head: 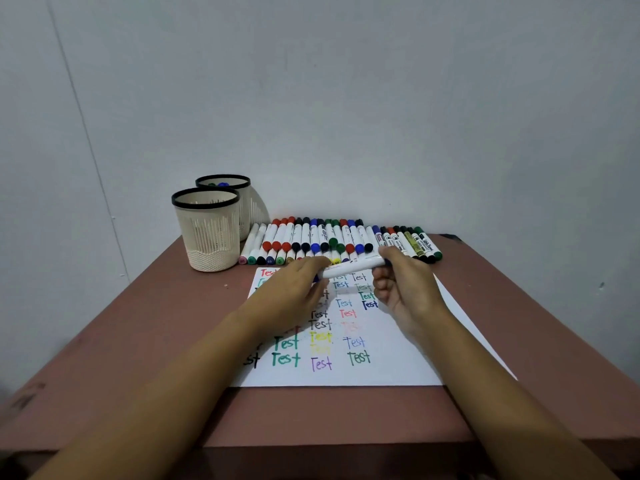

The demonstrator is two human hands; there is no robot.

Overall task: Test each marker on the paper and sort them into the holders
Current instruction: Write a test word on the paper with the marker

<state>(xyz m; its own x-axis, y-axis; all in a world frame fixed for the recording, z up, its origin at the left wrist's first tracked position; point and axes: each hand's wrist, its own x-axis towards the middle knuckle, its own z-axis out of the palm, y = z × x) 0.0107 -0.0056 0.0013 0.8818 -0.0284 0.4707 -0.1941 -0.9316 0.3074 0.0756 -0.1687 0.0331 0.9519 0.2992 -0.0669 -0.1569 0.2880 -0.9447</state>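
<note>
Both hands hold one white marker with blue ends, level above the far part of the paper. My left hand pinches its left end. My right hand grips its right end, fingers curled round it. The white paper carries several coloured "Test" words. Behind it lies a row of markers with red, blue, black and green caps. Two cream holders with black rims stand at the far left: the near holder and the far holder, which shows a blue marker tip inside.
The brown table has its front edge close to me and a pale wall right behind it. More markers with printed labels lie at the right end of the row.
</note>
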